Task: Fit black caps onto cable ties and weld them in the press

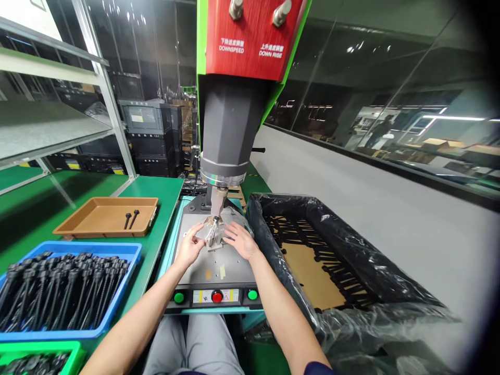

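Observation:
Both my hands are on the grey base plate [219, 263] of a press machine, under its grey horn [225, 140]. My left hand [190, 246] pinches the left edge of a clear plastic bag [213, 229] that holds a small dark part on the fixture. My right hand [242, 239] lies with fingers stretched out, pressing the bag's right side. The horn tip [217, 204] stands just above the bag.
A blue bin [117, 291] of several black cable parts sits at left, a brown tray [103, 216] with two black parts behind it. A black-lined box [324, 260] of parts is at right. Green and red buttons [216, 296] line the machine's front.

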{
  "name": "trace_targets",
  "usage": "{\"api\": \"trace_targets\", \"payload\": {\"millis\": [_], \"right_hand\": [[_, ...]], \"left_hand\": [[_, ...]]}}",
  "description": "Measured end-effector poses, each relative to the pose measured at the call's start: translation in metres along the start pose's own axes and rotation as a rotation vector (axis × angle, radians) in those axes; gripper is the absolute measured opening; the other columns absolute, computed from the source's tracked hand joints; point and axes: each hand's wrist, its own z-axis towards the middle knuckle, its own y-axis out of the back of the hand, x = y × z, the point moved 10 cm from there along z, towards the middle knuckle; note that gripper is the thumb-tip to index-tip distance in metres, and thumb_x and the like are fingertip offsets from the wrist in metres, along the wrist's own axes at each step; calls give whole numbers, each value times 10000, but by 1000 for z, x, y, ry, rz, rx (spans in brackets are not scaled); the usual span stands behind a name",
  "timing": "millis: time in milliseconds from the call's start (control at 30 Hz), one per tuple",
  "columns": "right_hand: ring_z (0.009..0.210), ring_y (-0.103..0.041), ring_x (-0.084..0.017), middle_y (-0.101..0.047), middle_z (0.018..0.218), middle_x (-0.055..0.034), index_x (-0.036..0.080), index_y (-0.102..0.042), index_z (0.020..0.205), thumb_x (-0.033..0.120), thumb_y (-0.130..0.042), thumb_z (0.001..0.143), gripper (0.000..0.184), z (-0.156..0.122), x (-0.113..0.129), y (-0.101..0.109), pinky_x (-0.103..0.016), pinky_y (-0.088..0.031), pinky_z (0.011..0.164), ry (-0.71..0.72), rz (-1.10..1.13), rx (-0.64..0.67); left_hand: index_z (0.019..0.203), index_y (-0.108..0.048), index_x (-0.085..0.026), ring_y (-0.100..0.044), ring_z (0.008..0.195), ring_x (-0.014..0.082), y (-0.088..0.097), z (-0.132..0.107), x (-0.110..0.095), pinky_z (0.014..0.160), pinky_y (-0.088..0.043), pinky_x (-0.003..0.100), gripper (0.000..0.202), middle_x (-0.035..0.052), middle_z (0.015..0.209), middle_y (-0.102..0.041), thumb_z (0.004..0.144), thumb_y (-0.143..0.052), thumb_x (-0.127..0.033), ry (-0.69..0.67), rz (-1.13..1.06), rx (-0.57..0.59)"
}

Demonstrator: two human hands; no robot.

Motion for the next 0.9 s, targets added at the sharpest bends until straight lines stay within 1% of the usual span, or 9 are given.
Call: {"api": "trace_targets", "payload": {"millis": [67,133,233,300,367,533,767,833,900], "right_hand": [[1066,-611,-297,-624,1172,-125,191,-591,1052,475,-601,838,355,3,8,6,-502,-519,863,-33,98,-134],[991,-649,-273,-664,1049,-118,182,-589,990,463,-524,897,304,7,16,19,-455,-547,825,-44,164,-310],[869,-683,-209,-688,883,-75,186,-586,941,248,-490,925,115,13,22,28,-361,-562,790,-36,194,-413],[818,-689,-191,-692,840,-63,188,-589,924,173,-486,913,104,16,20,29,-339,-565,771,-37,195,-415],[791,-691,-188,-695,828,-60,187,-591,909,165,-492,913,101,16,14,29,-333,-567,752,-41,198,-414],[759,-691,-192,-698,814,-68,170,-597,895,165,-507,919,94,12,-1,30,-330,-565,730,-68,205,-406],[749,-680,-175,-694,805,-78,148,-609,919,219,-473,961,159,8,-7,31,-300,-560,714,-78,225,-389],[748,-678,-176,-692,805,-81,143,-608,926,237,-482,961,161,8,-9,30,-295,-562,696,-87,228,-384],[750,-676,-176,-689,802,-81,141,-605,934,263,-495,959,166,7,-11,29,-291,-565,688,-99,234,-377]], "left_hand": [[1198,-597,-212,-499,527,37,0,0,-2,573,-496,272,521,130,1456,-390,678,-588,-191,-6,-30,26],[1245,-571,-211,-502,530,50,2,0,0,563,-488,272,583,136,1392,-463,663,-598,-173,24,-36,27],[1371,-453,-157,-487,506,83,6,-1,6,508,-425,240,724,70,918,-665,661,-597,-148,90,-17,23],[1416,-380,-123,-477,496,99,7,-1,10,485,-377,220,775,-16,641,-584,671,-592,-147,119,-17,31],[1425,-359,-118,-465,490,103,8,-1,13,482,-352,209,787,-58,544,-507,674,-593,-151,135,-20,38],[1404,-384,-128,-398,454,84,8,-5,18,469,-310,198,762,-59,539,-525,671,-587,-156,165,-22,61],[1367,-433,-130,-505,519,116,12,-7,21,503,-368,212,700,-44,538,-538,684,-584,-171,132,-28,36],[1370,-428,-133,-507,526,110,13,-7,25,498,-376,209,692,-14,597,-596,696,-576,-172,142,-32,23],[1374,-426,-145,-529,554,102,15,-8,27,497,-395,209,685,53,782,-673,707,-576,-177,145,-51,10]]}}
